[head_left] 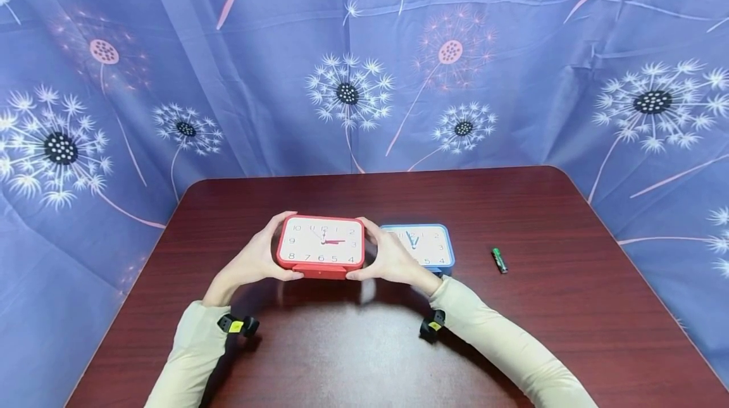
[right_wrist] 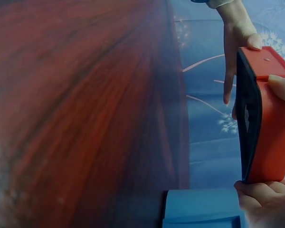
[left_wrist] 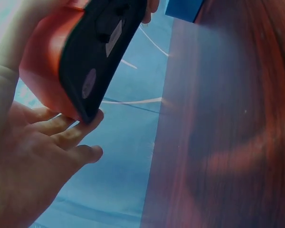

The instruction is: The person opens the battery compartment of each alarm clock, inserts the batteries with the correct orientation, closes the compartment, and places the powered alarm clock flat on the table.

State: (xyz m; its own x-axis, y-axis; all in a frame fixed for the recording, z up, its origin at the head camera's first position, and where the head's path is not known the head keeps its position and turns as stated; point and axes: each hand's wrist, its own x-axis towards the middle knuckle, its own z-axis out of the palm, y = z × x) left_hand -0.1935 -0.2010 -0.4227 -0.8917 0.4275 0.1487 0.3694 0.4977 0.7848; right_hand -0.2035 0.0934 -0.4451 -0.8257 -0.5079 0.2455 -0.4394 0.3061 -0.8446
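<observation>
A red alarm clock (head_left: 321, 241) with a white dial is held up above the table, its face toward the head camera. My left hand (head_left: 256, 256) grips its left end, thumb below and fingers along the side and top. On the other end, my right hand (head_left: 393, 259) holds it the same way. The left wrist view shows the clock's black back (left_wrist: 102, 52) with pale labels on it. A blue alarm clock (head_left: 438, 245) stands on the table behind my right hand, which hides part of its dial.
A green and black battery (head_left: 499, 260) lies on the dark red wooden table (head_left: 569, 326), right of the blue clock. A blue curtain (head_left: 273, 111) with dandelion prints hangs behind the table and along its sides. Both wrists wear small black cameras.
</observation>
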